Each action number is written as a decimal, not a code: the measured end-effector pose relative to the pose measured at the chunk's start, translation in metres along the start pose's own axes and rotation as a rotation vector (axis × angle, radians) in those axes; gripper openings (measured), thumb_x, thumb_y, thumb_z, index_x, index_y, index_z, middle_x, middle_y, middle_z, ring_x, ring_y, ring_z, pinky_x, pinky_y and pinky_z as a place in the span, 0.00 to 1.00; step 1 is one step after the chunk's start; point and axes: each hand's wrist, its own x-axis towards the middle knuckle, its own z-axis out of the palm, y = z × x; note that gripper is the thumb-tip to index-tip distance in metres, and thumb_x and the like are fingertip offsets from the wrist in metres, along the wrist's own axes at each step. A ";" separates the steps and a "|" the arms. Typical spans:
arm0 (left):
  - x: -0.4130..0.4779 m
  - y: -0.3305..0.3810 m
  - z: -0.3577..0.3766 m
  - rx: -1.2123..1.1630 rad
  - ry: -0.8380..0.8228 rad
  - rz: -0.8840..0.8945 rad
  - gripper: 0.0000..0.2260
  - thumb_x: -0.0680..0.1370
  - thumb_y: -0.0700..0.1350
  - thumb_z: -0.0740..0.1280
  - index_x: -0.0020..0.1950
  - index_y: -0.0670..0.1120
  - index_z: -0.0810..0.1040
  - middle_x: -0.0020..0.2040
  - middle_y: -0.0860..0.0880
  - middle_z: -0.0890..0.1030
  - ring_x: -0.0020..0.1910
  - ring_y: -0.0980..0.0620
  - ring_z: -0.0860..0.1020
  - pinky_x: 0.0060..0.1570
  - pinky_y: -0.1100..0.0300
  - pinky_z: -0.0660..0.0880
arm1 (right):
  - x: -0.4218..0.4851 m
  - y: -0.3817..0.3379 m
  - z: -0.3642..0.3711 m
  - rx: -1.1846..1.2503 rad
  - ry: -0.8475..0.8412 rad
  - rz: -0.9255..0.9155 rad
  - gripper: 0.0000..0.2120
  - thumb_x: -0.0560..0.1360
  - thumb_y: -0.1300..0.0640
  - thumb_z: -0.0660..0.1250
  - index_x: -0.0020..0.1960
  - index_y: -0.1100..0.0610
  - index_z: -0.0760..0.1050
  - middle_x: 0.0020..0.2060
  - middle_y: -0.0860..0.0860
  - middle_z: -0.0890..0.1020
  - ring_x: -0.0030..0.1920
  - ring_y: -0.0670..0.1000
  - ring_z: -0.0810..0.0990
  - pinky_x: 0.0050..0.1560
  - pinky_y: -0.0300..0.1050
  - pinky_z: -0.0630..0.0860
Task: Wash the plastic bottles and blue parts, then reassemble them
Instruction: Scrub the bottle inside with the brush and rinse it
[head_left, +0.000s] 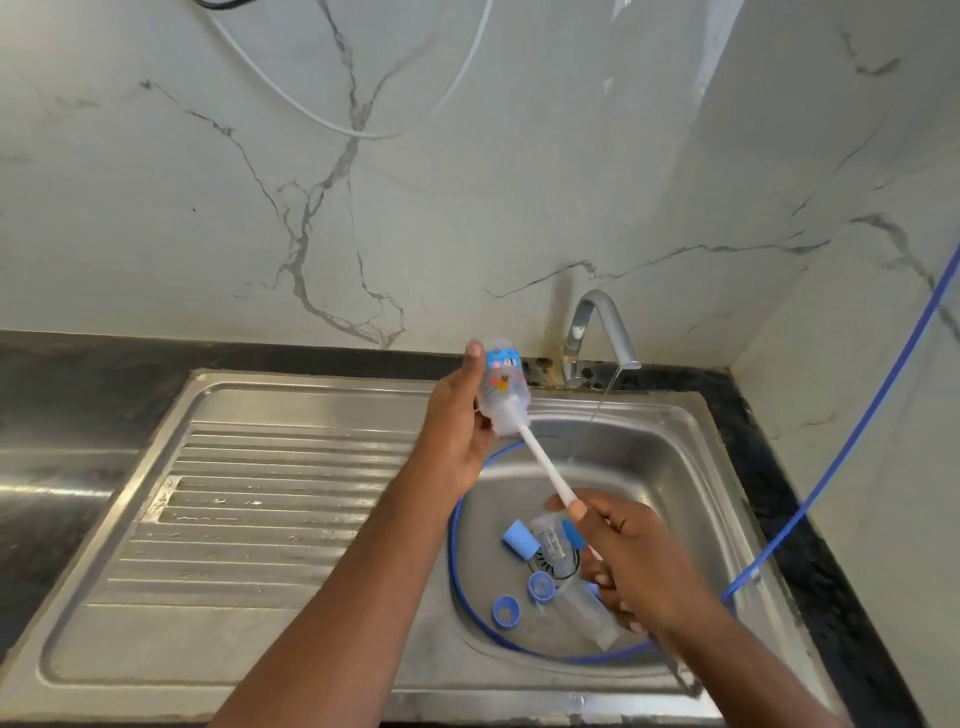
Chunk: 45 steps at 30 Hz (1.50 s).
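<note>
The printed bottle (503, 387) sits in the left hand (457, 426), raised over the back left corner of the sink (670, 457) basin. The thumb runs up the bottle's left side to its base and the other fingers curl round behind it, so the grip is closed on the body. The bottle is tilted, base up toward the wall (467, 208) and mouth down to the right. A white brush handle (545, 467) goes into that mouth and slants down to the right hand (631, 561), whose thumb and fingers are wrapped round its lower end above the middle of the basin. The brush head is inside the bottle and only dimly seen.

The left forearm comes up from the front edge of the sink, across the corner of the ribbed drainboard (260, 493), with the wrist bent back. The right forearm enters from the front right corner, the back of the hand facing up.

On the basin floor beneath the hands lie a blue cap (521, 540) beside the drain, two blue rings (506, 610) toward the front left, and a clear second bottle (592, 616) on its side, partly under the right hand. A blue hose (456, 540) loops along the basin's wall and climbs away over the right edge. The tap (597, 327) at the back edge drops a thin stream of water (605, 395) into the basin.
</note>
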 end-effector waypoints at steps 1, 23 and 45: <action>0.001 -0.001 -0.006 0.071 0.047 -0.012 0.22 0.77 0.59 0.66 0.61 0.42 0.78 0.49 0.42 0.83 0.42 0.48 0.84 0.41 0.52 0.83 | 0.004 0.009 -0.002 -0.255 0.127 -0.092 0.09 0.84 0.48 0.60 0.54 0.40 0.79 0.26 0.46 0.70 0.25 0.46 0.65 0.29 0.46 0.66; 0.003 -0.031 0.006 0.054 0.122 -0.256 0.22 0.78 0.53 0.70 0.66 0.41 0.76 0.51 0.38 0.79 0.50 0.39 0.80 0.52 0.38 0.80 | 0.012 0.047 -0.016 -0.656 0.142 -0.162 0.08 0.84 0.47 0.55 0.60 0.41 0.70 0.30 0.48 0.74 0.32 0.50 0.75 0.38 0.49 0.75; 0.006 -0.048 0.036 0.032 0.056 -0.196 0.28 0.69 0.62 0.73 0.59 0.43 0.76 0.40 0.44 0.79 0.38 0.48 0.79 0.50 0.45 0.81 | 0.009 0.038 -0.041 -0.126 -0.077 0.030 0.13 0.85 0.46 0.56 0.62 0.38 0.78 0.23 0.43 0.68 0.22 0.43 0.64 0.24 0.37 0.62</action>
